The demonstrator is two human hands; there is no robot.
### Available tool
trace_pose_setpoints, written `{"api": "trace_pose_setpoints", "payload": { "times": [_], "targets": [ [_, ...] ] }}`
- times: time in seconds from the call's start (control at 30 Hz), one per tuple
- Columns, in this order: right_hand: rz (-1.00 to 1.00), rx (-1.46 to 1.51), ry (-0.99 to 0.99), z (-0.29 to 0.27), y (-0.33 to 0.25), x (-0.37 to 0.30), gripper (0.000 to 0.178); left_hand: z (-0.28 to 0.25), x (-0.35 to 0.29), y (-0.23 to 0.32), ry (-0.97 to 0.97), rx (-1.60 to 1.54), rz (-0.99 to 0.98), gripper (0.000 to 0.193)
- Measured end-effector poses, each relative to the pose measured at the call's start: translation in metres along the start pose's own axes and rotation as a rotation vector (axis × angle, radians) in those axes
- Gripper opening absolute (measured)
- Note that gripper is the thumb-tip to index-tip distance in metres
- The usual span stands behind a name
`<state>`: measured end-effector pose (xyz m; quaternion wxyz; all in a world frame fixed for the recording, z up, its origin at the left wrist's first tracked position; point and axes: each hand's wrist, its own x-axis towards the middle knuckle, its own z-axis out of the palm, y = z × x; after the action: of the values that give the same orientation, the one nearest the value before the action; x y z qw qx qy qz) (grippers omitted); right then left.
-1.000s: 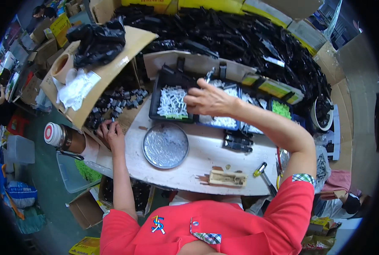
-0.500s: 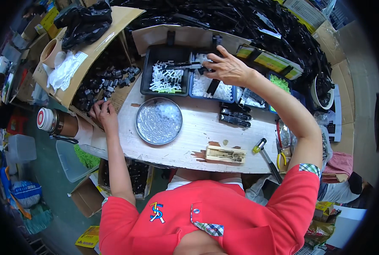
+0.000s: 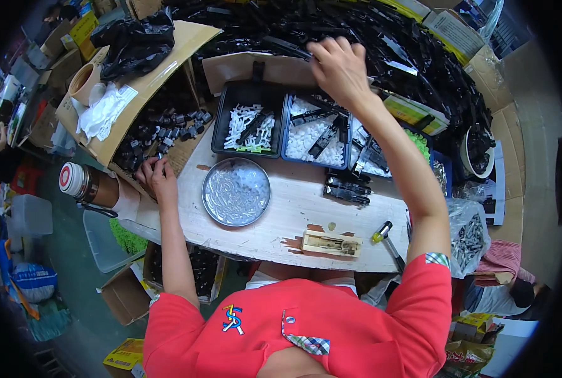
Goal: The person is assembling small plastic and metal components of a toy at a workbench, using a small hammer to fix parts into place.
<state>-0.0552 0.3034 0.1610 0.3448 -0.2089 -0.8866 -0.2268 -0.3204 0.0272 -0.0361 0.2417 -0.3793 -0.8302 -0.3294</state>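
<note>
My left hand (image 3: 160, 179) rests at the near edge of a cardboard bin (image 3: 186, 148) with small black parts (image 3: 174, 132) in it. Its fingers are bent together; what they hold, if anything, is hidden. My right hand (image 3: 342, 70) is stretched to the far side, at the heap of long black plastic parts (image 3: 287, 45). Its fingers are apart and curve downward, with nothing seen in them. Below that arm, a dark tray (image 3: 225, 120) contains white clip-like pieces and a black part. A blue tray (image 3: 285, 148) beside it has white pieces with several black parts on top.
A round metal dish (image 3: 235, 192) with clear small pieces stands mid-table. Near the front edge lie a cream-coloured fixture block (image 3: 332, 244) and a hammer (image 3: 382, 233). Stacked black parts (image 3: 347, 188) sit before the trays. At left stands a brown flask (image 3: 92, 186).
My right hand has moved from above the trays up to the black heap. A black part now lies on the white pieces in the dark tray. My left hand has barely shifted.
</note>
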Motion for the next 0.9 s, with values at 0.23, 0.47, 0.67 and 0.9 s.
{"api": "trace_pose_setpoints", "payload": {
  "times": [0.23, 0.47, 0.67, 0.9],
  "targets": [
    [0.253, -0.122, -0.413, 0.053, -0.009, 0.036, 0.026, 0.0, 0.006, 0.015, 0.055, 0.026, 0.011, 0.009],
    [0.385, 0.706, -0.305, -0.035, 0.004, -0.043, 0.03, 0.006, 0.003, 0.001, 0.03, 0.093, 0.027, 0.011],
    [0.437, 0.709, -0.479, -0.118, -0.045, -0.206, 0.04, 0.008, -0.001, -0.001, -0.075, -0.152, -0.026, 0.012],
    [0.434, 0.234, -0.712, -0.163, -0.117, -0.29, 0.048, -0.012, -0.021, 0.01, -0.113, -0.126, -0.085, 0.026]
  ]
}}
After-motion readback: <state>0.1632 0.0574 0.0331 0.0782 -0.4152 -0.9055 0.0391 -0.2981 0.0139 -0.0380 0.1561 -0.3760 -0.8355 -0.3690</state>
